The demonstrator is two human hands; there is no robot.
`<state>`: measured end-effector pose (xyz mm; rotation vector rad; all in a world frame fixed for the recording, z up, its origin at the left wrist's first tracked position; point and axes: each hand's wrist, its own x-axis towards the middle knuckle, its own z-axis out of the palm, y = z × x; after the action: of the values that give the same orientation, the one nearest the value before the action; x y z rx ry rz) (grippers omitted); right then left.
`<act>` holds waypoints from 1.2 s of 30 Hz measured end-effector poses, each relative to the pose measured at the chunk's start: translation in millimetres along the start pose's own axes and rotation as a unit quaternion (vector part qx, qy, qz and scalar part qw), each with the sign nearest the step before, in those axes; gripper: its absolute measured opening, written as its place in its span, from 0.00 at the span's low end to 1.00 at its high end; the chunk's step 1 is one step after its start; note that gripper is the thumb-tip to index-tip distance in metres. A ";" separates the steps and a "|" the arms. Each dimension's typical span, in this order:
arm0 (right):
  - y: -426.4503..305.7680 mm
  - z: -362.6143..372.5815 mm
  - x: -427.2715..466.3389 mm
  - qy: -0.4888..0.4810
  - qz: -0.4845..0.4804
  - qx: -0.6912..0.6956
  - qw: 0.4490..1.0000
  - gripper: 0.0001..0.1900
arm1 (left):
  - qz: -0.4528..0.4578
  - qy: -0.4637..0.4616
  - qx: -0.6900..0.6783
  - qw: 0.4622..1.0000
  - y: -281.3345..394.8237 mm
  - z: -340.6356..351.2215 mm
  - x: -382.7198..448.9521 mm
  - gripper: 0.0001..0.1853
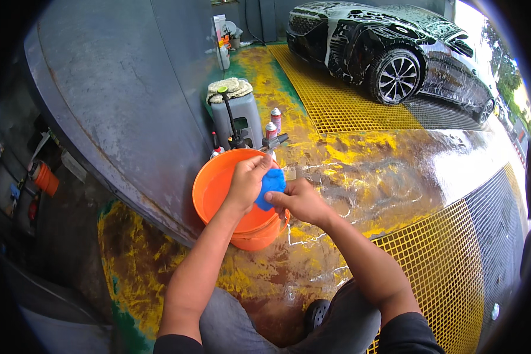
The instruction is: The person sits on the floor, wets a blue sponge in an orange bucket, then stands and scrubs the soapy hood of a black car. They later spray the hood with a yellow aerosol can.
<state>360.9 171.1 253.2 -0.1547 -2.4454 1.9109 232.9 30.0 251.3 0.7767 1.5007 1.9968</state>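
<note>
A flattened blue lump, apparently detailing clay (pixel 273 185), is stretched between my two hands. My left hand (pixel 247 183) grips its left side, thumb pointing up along the top edge. On the other side, my right hand (pixel 304 201) pinches the lower right part between thumb and fingers. Both hands are above the orange plastic bucket (pixel 207 188), near its right rim. The bucket seems to hold water, though my left hand and forearm cover part of the inside. A curved orange handle (pixel 286 223) hangs at its right side.
Behind the bucket stand a grey jerrycan (pixel 219 116) topped by a cream wash mitt (pixel 232 88), spray cans (pixel 275 117) and a foam lance (pixel 274 140). A metal wall panel (pixel 128 97) rises left. A soapy black car (pixel 358 48) stands on yellow floor grating (pixel 336 108); the painted floor is wet.
</note>
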 end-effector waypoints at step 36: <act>0.2 16.3 -5.2 0.048 -0.029 0.052 0.997 0.18 | -0.022 0.133 -0.105 0.985 -3.9 -41.1 8.9 0.23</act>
<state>364.7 154.9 249.2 -0.1673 -2.2586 1.9524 197.7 9.8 239.6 0.3987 1.4015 2.2480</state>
